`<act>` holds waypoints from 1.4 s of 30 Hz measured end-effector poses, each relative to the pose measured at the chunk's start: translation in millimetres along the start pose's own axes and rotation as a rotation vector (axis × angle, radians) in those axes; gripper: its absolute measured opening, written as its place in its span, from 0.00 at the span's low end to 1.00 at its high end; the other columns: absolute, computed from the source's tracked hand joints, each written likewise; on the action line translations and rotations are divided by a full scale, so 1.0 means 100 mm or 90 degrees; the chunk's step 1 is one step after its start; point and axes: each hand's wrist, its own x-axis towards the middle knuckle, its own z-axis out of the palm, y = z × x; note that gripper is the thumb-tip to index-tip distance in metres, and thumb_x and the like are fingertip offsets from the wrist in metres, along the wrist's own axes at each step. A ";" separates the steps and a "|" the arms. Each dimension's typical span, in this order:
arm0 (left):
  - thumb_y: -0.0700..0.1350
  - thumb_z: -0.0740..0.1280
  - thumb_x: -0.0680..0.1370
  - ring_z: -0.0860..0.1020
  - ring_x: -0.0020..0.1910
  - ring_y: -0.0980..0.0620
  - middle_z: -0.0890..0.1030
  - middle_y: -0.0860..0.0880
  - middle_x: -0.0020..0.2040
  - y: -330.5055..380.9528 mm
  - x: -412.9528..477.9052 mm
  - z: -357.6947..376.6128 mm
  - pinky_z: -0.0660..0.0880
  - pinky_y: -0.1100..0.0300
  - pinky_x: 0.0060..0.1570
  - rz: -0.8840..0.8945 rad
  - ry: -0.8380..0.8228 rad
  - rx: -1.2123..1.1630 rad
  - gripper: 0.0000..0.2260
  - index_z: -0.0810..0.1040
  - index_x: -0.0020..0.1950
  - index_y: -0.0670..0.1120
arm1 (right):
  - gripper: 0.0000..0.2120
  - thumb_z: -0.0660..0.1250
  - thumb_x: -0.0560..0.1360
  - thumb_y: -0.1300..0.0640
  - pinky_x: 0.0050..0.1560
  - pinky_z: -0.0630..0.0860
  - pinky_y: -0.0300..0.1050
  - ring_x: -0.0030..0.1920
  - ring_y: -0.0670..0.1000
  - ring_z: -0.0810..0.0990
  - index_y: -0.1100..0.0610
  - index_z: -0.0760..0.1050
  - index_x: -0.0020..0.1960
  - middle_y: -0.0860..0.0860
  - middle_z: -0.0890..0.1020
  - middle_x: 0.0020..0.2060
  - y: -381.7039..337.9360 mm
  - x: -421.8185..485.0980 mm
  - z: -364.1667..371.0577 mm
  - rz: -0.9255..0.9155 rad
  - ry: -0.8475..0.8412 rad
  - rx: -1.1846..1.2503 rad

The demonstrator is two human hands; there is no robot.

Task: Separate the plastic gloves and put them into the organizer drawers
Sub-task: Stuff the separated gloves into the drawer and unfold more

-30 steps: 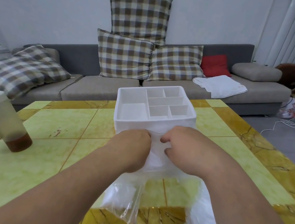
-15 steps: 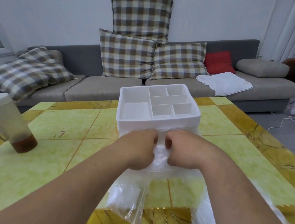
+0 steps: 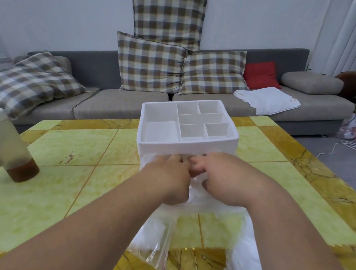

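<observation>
Mid-frame, your left hand (image 3: 168,180) and right hand (image 3: 224,180) both pinch the plastic gloves (image 3: 197,193); peel one layer off slowly.

Head-worn camera looks forward and down across table (image 3: 60,189) toward sofa (image 3: 119,106).

a home living room: a long grey sofa (image 3: 115,105) runs along a plain white wall (image 3: 61,8), piled with checked cushions (image 3: 151,64) and one red cushion (image 3: 261,74), with a folded white cloth (image 3: 266,99) on the seat. pale curtains (image 3: 353,36) hang at the right, and a low yellow-tiled table (image 3: 66,168) stands in front.
</observation>
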 end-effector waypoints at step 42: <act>0.49 0.68 0.79 0.79 0.57 0.48 0.81 0.52 0.59 0.00 -0.47 -0.29 0.78 0.52 0.56 -0.067 0.274 -0.071 0.11 0.79 0.60 0.52 | 0.09 0.65 0.77 0.56 0.46 0.81 0.49 0.43 0.48 0.83 0.52 0.84 0.48 0.45 0.84 0.42 0.12 -0.44 -0.34 0.065 0.189 0.087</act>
